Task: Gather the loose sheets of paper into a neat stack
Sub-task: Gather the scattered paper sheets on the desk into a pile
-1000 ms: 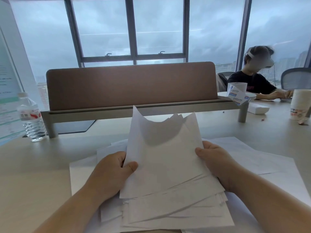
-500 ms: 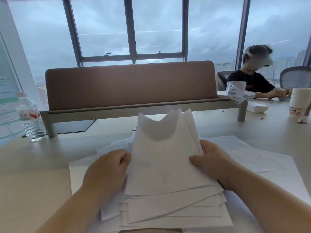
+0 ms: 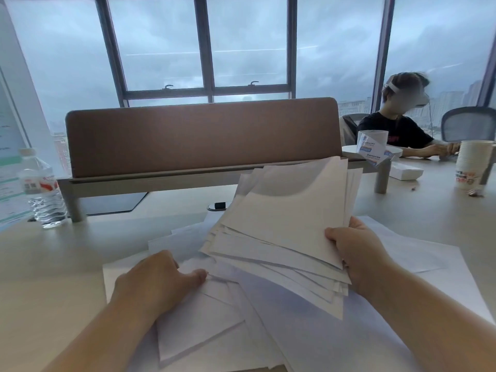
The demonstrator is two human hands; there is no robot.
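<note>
The right hand (image 3: 357,253) grips a fanned bundle of plain white paper sheets (image 3: 290,224) at its right edge, thumb on the top sheet and fingers curled underneath. The bundle is raised off the pale beige tabletop (image 3: 48,264) and tilted, its far corners pointing up and to the right. The sheet edges are not aligned: on the left and lower sides they step out from one another in a staggered fan. The top sheet is blank, with a curved shadow across its upper part.

The left hand (image 3: 158,280) lies palm down on the loose white sheets remaining on the table (image 3: 204,326). Its fingers are extended and pressed flat on the paper, and it grips nothing. These loose sheets lie overlapping at differing angles under both forearms and spread to the right, beyond the right hand.

Containers: a clear plastic water bottle with a red-and-white label (image 3: 43,189) stands upright at the left of the table; its cap is on and water shows inside. A stack of white paper cups with printed sides (image 3: 472,165) stands at the far right; whether it holds anything cannot be told. A flat white box (image 3: 405,171) lies closed near it.

A brown padded desk divider (image 3: 201,135) crosses the table behind the bundle. A second person in a black shirt (image 3: 397,130) sits beyond it at the right.
</note>
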